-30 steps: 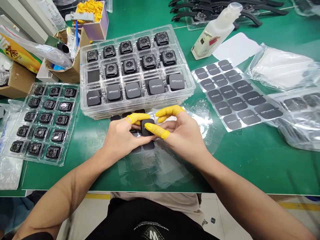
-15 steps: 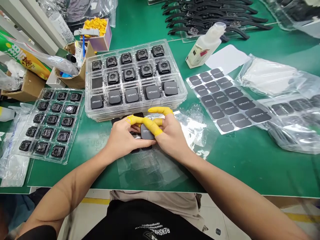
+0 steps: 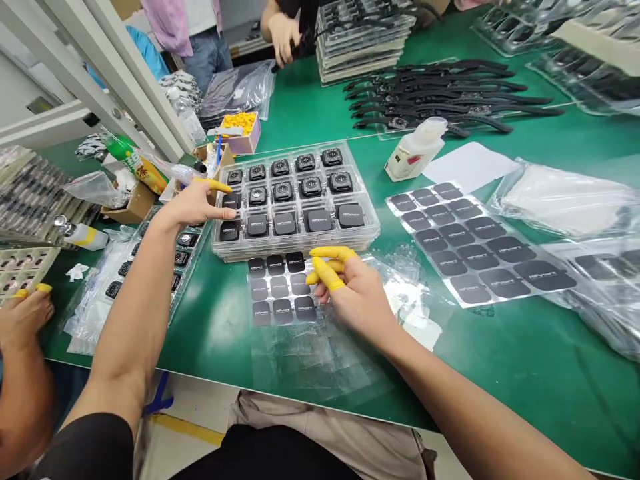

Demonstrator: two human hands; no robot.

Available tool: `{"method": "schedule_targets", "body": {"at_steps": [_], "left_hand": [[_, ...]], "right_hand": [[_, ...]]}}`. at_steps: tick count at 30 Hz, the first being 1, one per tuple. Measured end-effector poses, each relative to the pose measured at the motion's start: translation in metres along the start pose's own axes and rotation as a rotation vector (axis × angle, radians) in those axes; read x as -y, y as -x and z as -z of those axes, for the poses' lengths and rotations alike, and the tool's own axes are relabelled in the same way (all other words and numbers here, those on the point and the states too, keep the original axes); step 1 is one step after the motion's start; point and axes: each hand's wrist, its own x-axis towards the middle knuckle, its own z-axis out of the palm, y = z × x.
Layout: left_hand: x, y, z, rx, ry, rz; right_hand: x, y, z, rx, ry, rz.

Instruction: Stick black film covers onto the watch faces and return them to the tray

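My left hand (image 3: 193, 203) reaches to the left side of the clear tray (image 3: 295, 248). Its thumb and yellow-covered forefinger are apart, on either side of a watch case (image 3: 231, 201) with a black printed film, which sits in a middle-row slot. Over the right edge of a small sheet of black printed stickers (image 3: 283, 311) hovers my right hand (image 3: 350, 283). Yellow covers are on several of its fingers; they are loosely bent and apart, with nothing visible in them. Other watch cases (image 3: 283, 190) fill the tray, the front row covered with printed film.
A larger sticker sheet (image 3: 463, 233) lies to the right, near a white bottle (image 3: 415, 150) and plastic bags (image 3: 575, 177). Black straps (image 3: 450, 100) lie behind. A second watch tray (image 3: 187, 267) is under my left forearm. Co-workers' hands show at far left (image 3: 27, 313) and back (image 3: 283, 37).
My left hand has moved left to the tray with the watch case, which now sits in the formerly vacant slot. My right hand stays near the sticker sheet, now uncovered. The view has tilted up.
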Motion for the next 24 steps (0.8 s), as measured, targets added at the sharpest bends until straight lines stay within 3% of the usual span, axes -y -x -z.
{"method": "schedule_targets", "body": {"at_steps": [2,5,9,13,16,19,21,24], "left_hand": [[-0.013,-0.009,-0.007,0.02,-0.1,0.01],[-0.041,-0.023,-0.02,-0.025,-0.284,-0.082],[-0.059,-0.049,-0.032,0.171,-0.459,-0.071],[-0.059,-0.059,-0.031,0.239,-0.471,-0.056],[-0.069,-0.031,-0.03,0.165,-0.399,-0.084],[-0.094,0.027,-0.041,-0.135,-0.28,-0.095],[-0.112,0.069,-0.058,-0.244,-0.182,-0.067],[-0.127,0.112,-0.088,-0.049,-0.043,-0.051]], "right_hand": [[0.001,0.001,0.001,0.015,0.027,0.003],[0.0,0.001,0.0,0.041,0.044,0.011],[-0.002,0.0,-0.002,0.094,0.07,0.045],[-0.001,-0.001,-0.001,0.075,0.039,0.034],[0.002,-0.002,0.002,0.02,-0.019,0.017],[0.005,-0.003,0.002,-0.058,-0.111,0.075],[0.005,-0.003,0.0,-0.054,-0.144,0.128],[0.002,-0.003,-0.005,0.055,-0.115,0.126]]}}
